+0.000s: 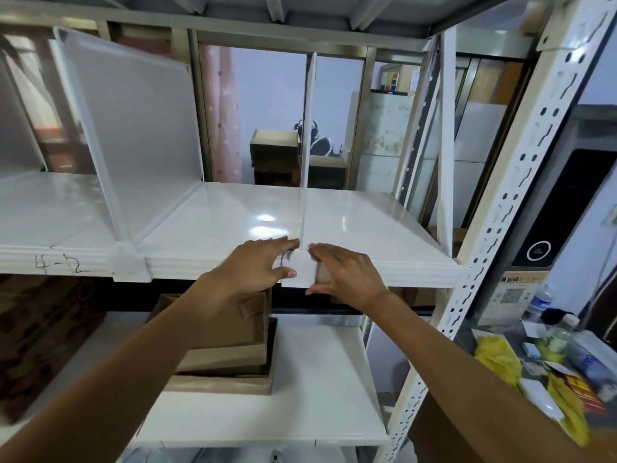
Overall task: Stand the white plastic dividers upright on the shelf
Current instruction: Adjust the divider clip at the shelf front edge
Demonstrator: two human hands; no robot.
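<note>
A white plastic divider (pixel 309 128) stands upright on the white shelf (pixel 367 225), seen edge-on at the middle. Its white front clip (pixel 298 270) hooks over the shelf's front lip. My left hand (pixel 263 264) presses the clip's left side, fingers on the shelf top and thumb on the front. My right hand (pixel 344 274) holds the clip's right side the same way. A second divider (pixel 133 128) stands upright to the left, with its own clip (pixel 128 264) on the lip. A third white panel (pixel 16 128) shows at the far left edge.
The perforated white rack upright (pixel 494 228) rises at the right. Cardboard boxes (pixel 227 345) are stacked on the lower shelf (pixel 300 396). A cluttered table with yellow cloth (pixel 500 359) and bottles lies at lower right. Handwritten marks (pixel 61 265) sit on the shelf lip.
</note>
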